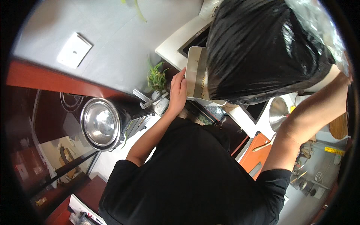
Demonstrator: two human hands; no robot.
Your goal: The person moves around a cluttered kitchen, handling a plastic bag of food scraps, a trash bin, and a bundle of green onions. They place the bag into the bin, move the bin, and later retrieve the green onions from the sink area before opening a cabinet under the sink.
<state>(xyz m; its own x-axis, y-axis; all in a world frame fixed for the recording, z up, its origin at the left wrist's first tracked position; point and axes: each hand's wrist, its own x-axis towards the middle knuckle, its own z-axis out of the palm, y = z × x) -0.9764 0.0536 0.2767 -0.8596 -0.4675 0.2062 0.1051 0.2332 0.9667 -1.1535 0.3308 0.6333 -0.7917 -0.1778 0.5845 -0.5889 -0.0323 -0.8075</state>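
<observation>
My left hand (178, 91) grips the near left edge of a pale, open plastic container (194, 73) with crumb-like bits inside. A large black plastic bag (258, 53) fills the upper right, overlapping the container and hiding much of its inside. Clear, crinkled plastic (317, 22) lies along the bag's upper right side. My right forearm reaches up beside the bag; the right hand itself is hidden behind the bag or at the picture's rim, so its grip does not show.
Stacked metal bowls (101, 123) stand at left, and a green plant (157, 77) near my left hand. To the right are a dark hob (256, 111), a round metal pan or lid (278, 114), an orange cutting board (250, 154) and a knife blade (255, 169).
</observation>
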